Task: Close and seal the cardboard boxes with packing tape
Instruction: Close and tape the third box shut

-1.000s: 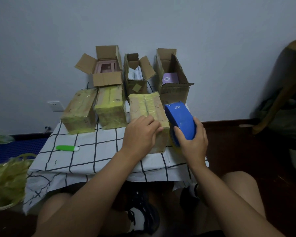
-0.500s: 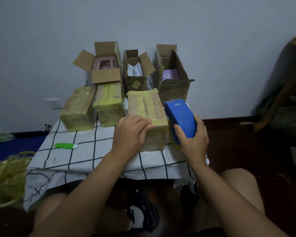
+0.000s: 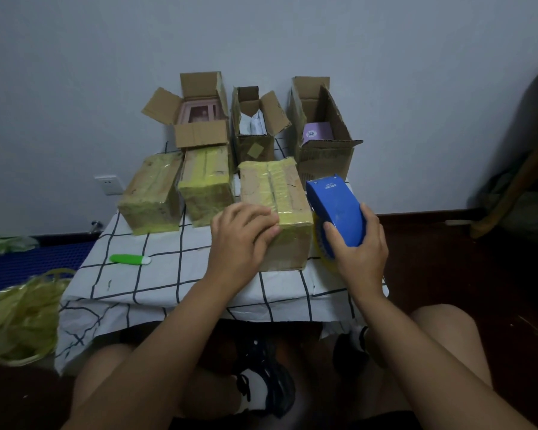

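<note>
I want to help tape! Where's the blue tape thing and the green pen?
blue tape dispenser [image 3: 334, 206], head view, on its blue top cover.
green pen [image 3: 128, 259], head view, on its green barrel.

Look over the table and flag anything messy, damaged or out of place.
Nothing is spilled or broken. The worn open box at back right has a sagging front flap. The green utility knife lies loose on the checked cloth. A crumpled heap of yellow tape sits off the table, lower left.

Home room; wall socket [image 3: 107, 184], clothed table [image 3: 168, 268]
</note>
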